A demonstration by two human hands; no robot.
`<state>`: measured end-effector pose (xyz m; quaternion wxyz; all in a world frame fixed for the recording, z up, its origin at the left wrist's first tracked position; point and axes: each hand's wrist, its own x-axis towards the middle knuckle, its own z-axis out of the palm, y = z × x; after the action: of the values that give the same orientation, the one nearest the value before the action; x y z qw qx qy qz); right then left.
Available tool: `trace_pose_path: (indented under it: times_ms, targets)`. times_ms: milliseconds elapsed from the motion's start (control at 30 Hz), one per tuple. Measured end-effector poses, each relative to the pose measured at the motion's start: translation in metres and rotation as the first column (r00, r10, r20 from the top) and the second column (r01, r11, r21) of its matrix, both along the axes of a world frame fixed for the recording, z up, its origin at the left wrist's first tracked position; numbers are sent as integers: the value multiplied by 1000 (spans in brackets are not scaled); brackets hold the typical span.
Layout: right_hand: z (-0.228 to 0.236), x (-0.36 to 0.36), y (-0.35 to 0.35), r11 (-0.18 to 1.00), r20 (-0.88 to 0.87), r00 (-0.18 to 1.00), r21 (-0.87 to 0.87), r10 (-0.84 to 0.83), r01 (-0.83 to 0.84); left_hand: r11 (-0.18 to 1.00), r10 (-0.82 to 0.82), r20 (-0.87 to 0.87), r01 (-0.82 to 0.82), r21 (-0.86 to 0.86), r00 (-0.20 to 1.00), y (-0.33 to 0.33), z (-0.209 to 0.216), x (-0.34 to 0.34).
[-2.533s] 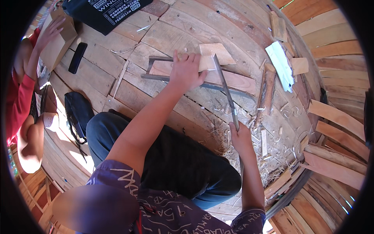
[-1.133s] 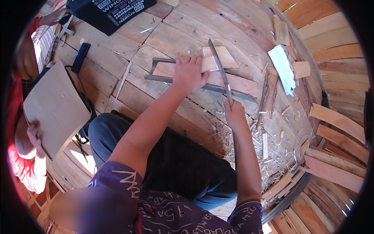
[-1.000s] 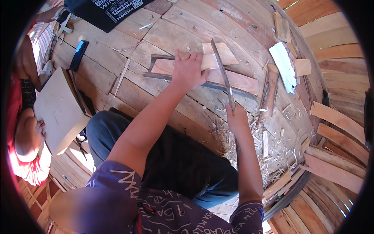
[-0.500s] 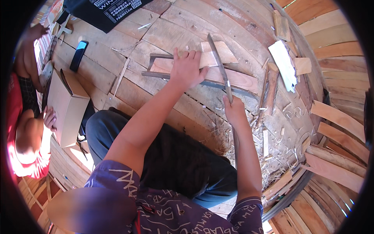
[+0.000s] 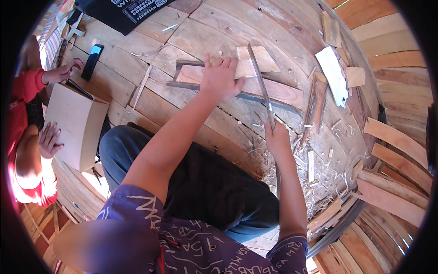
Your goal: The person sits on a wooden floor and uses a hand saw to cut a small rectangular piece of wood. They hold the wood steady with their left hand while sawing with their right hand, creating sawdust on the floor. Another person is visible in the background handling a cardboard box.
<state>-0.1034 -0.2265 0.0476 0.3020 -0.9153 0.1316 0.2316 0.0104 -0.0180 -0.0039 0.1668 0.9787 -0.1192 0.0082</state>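
My right hand (image 5: 277, 136) is closed around a long narrow-bladed knife (image 5: 261, 82), its blade angled away across the wood and its long handle running back under my forearm. My left hand (image 5: 220, 78) presses a small pale piece of wood (image 5: 245, 68) down, fingers curled over it. Under that hand lies a longer flat reddish board (image 5: 283, 94), with dark strips (image 5: 182, 85) along its edges. The blade crosses over the pale piece and the board; whether it touches them I cannot tell. Another light wood block (image 5: 264, 59) lies just beyond.
Shavings (image 5: 292, 169) litter the plank floor beside my right forearm. A rough stick (image 5: 315, 102) and a white crumpled sheet (image 5: 331, 75) lie on the right. At left, another person's hands (image 5: 49, 140) are at a cardboard box (image 5: 75, 125), near a phone (image 5: 92, 63).
The knife and my right hand have shifted slightly right and nearer me. My left hand stays on the wood. The other person's far hand has come over the top of the box.
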Motion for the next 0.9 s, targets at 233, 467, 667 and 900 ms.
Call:
trace_pose_path:
  times_ms: [233,467,667,900]
  targets:
    - [12,0,2,1000,-37,999,-2,-19,19,999,33,-67,-31,41,997,0,7,3]
    - [19,-31,-12,1000,-18,1000,-14,23,-23,1000,14,-15,-14,24,1000,2,0,0]
    - [-14,23,6,999,38,999,32,2,-3,1000,14,-93,-14,6,996,-7,7,2]
    - [25,-40,-15,999,-79,997,-38,-10,7,999,3,-42,-2,37,999,0,2,1]
